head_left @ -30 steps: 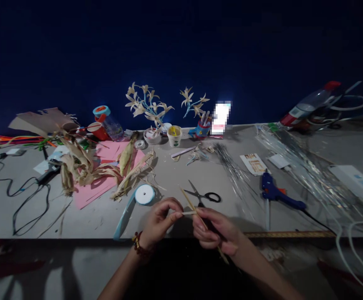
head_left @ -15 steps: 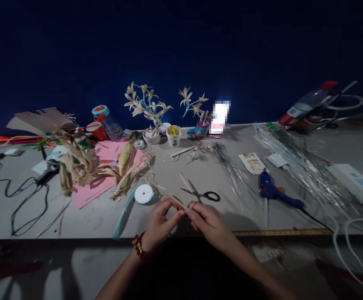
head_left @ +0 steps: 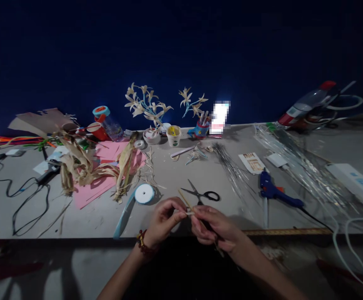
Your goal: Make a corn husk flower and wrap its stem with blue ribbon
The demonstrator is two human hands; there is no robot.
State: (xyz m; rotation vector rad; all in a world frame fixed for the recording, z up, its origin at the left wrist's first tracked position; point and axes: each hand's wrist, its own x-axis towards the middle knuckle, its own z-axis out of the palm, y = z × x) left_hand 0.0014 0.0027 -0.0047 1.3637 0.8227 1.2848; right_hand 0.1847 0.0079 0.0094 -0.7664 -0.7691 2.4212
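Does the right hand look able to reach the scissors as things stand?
Probably yes: the scissors lie just beyond the right hand, with nothing visible lying on them. But that hand grips a thin straw-colored strip, so it would likely need to let go first.

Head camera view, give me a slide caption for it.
Both hands hold narrow pale strips, with open scissors and a blue ribbon roll lying nearby.

Dim room, dark blue wall behind a long grey table.
Wall spans full width, nearly black toward the top; tabletop runs left to right, far edge close against it. Bright screen at far centre-right throws faint bluish glow on wall. Grey floor at near left, streaked with shadow.
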